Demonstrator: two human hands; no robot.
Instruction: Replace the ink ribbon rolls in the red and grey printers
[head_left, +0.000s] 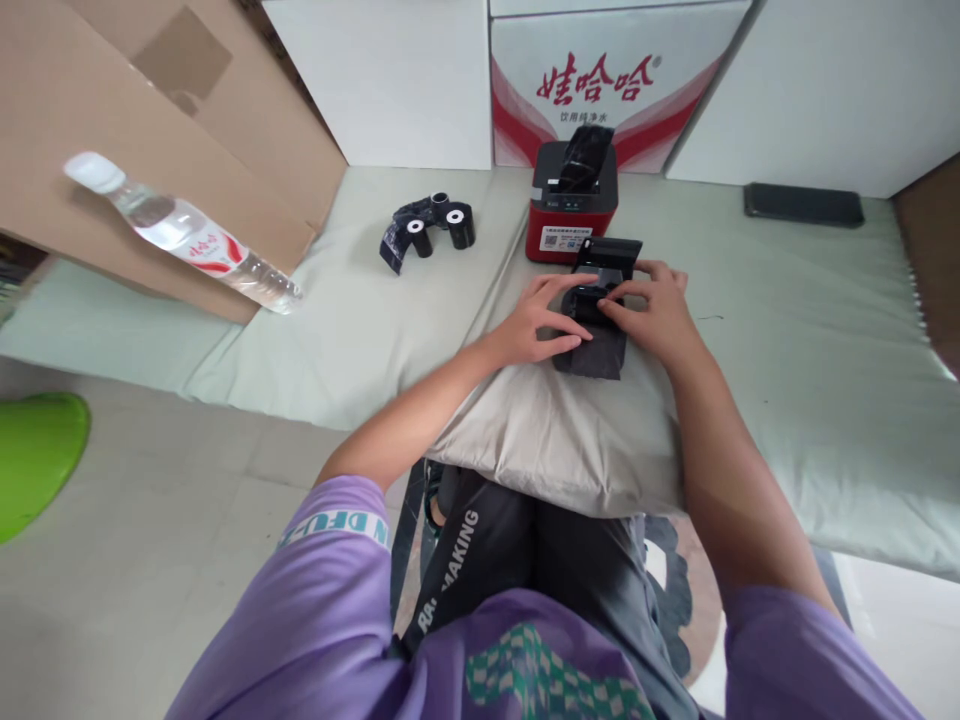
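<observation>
My left hand [536, 325] and my right hand [654, 310] both press on a roll of black plastic bags [596, 335] that lies on a beige pillow [555, 440] on my lap. The fingers of both hands curl around the rolled part, and the loose black sheet spreads flat toward me. A strip of the black bags runs from the roll up into a red and black machine [571, 205] just behind my hands.
Several small black rolls [431, 230] lie on the pale green mat [787, 350] at the left. A water bottle [184, 232] rests against a cardboard box [112, 100]. A dark flat device [804, 204] lies at the far right; a printed carton [600, 80] stands behind the machine.
</observation>
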